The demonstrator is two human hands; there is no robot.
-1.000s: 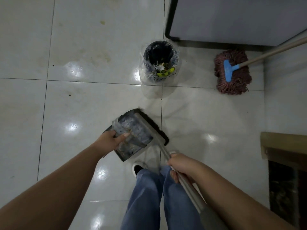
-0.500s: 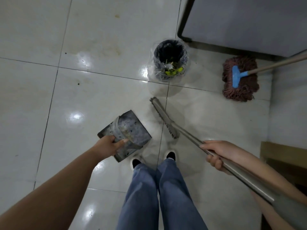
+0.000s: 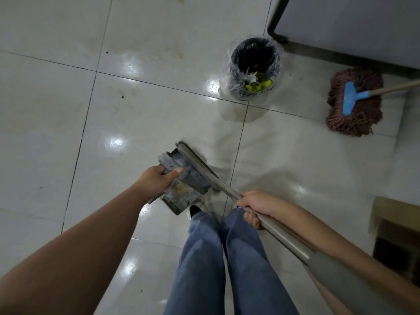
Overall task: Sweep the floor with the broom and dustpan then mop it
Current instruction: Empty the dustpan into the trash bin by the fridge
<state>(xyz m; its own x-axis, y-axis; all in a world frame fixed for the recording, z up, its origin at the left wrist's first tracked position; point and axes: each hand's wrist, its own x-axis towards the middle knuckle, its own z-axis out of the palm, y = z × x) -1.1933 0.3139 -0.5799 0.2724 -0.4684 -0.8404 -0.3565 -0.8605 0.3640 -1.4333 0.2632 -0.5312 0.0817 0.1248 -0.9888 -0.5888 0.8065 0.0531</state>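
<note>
White glossy floor tiles [image 3: 56, 137] with dark grout lines fill the view, marked by a few dark specks and a faint yellowish stain near the top. The left hand [image 3: 156, 181] is wrapped around the handle of a grey metal dustpan [image 3: 181, 185], thumb on top, holding it tilted just in front of the person's feet; some brownish debris lies in its tray. The right hand [image 3: 254, 208] is closed around the silvery metal shaft of a broom [image 3: 197, 165], whose long narrow head lies along the far edge of the dustpan, touching it. The shaft runs back to the lower right, where it ends in a thicker grey sleeve. Blue denim trouser legs [image 3: 227, 258] hang below the hands, with one dark shoe tip showing beside the pan. Further ahead stands a round black bin lined with a clear plastic bag [image 3: 252, 69], holding scraps and something yellow. To its right a reddish-brown string mop with a blue plastic clamp and wooden handle [image 3: 354, 101] rests on the floor, well apart from the hands, near a grey cabinet with a dark frame [image 3: 341, 23].
</note>
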